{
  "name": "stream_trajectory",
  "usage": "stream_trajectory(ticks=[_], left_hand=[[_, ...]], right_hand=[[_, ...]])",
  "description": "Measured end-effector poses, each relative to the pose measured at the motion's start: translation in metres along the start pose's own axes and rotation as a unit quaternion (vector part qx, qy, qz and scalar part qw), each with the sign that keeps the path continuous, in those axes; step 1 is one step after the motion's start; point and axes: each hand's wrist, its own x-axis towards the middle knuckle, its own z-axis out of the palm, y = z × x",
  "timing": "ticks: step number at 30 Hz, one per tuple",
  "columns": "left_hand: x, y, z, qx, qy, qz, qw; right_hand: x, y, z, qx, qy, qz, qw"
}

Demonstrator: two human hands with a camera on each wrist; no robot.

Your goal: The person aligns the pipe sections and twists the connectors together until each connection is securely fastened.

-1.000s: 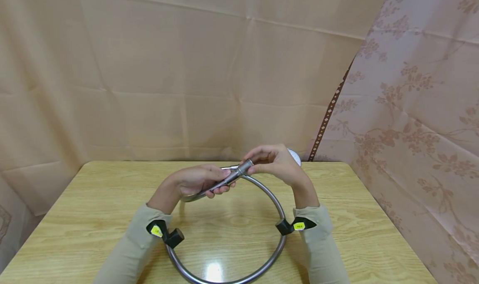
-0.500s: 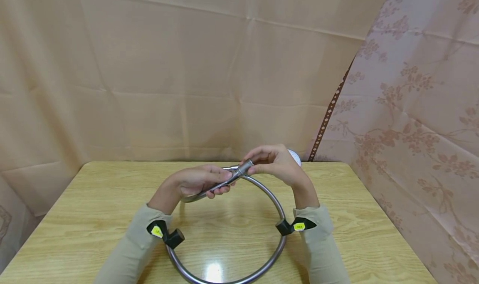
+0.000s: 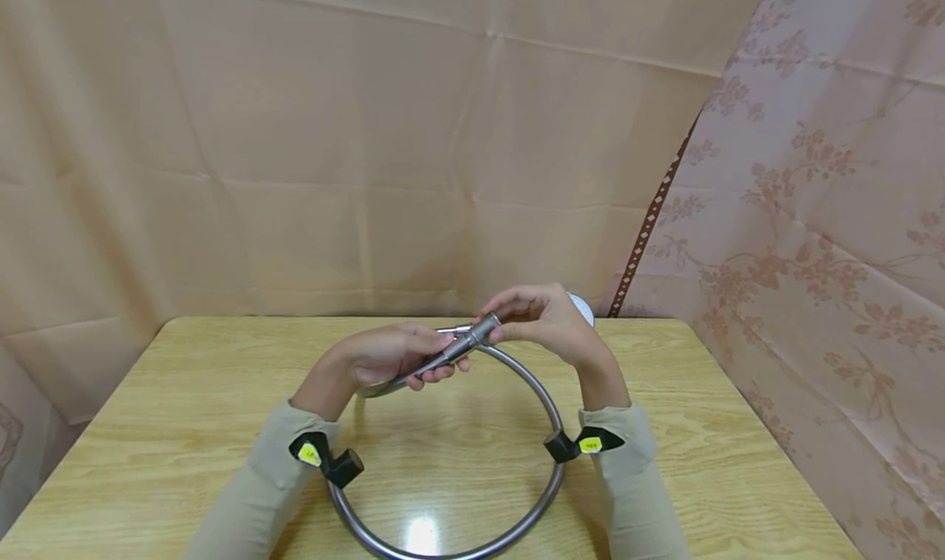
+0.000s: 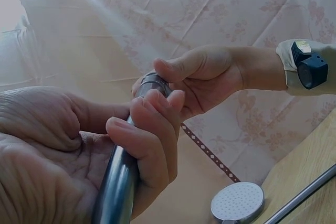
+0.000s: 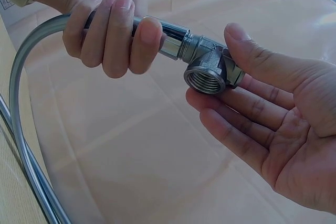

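My left hand [image 3: 391,353] grips the end of a silver shower hose [image 3: 542,392], thumb on top and fingers curled beneath. A threaded metal tee fitting [image 5: 206,62] sits at the hose end, its wide threaded mouth facing down in the right wrist view. Thumb and fingers of my right hand [image 3: 550,326] pinch the fitting's far end. Some thread shows between the hose's smooth metal end nut [image 5: 172,43] and the tee. Both hands hold these parts above the table.
The rest of the hose loops over the wooden table [image 3: 221,429] between my forearms. A round white-faced shower head [image 4: 237,202] lies at the table's back, partly behind my right hand. Beige and floral cloths [image 3: 834,240] hang behind and to the right.
My left thumb has shifted forward along the hose end and then back a little. The right hand stays in place on the tee fitting.
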Motion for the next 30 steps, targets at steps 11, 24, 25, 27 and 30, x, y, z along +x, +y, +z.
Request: stream_trajectory(ticks=[11, 24, 25, 27, 30], left_hand=[[0.0014, -0.0004, -0.0017, 0.005, 0.001, -0.013, 0.9999], [0.0015, -0.0001, -0.0031, 0.006, 0.003, -0.019, 0.9998], [0.0014, -0.0001, -0.0032, 0.005, 0.004, -0.02, 0.9998], [0.0015, 0.0001, -0.0029, 0.006, 0.005, -0.021, 0.9997], [0.0014, 0.0001, -0.0028, 0.004, 0.011, -0.024, 0.9996]], right_hand=[[0.0006, 0.0019, -0.0005, 0.001, -0.002, -0.004, 1.0], [0.0013, 0.0011, -0.0002, 0.001, 0.002, 0.003, 1.0], [0.0013, 0.0011, -0.0002, 0.001, 0.002, 0.003, 1.0], [0.0015, 0.0011, 0.0, 0.003, 0.004, 0.004, 1.0], [0.0014, 0.0007, 0.0003, 0.005, 0.003, 0.004, 1.0]])
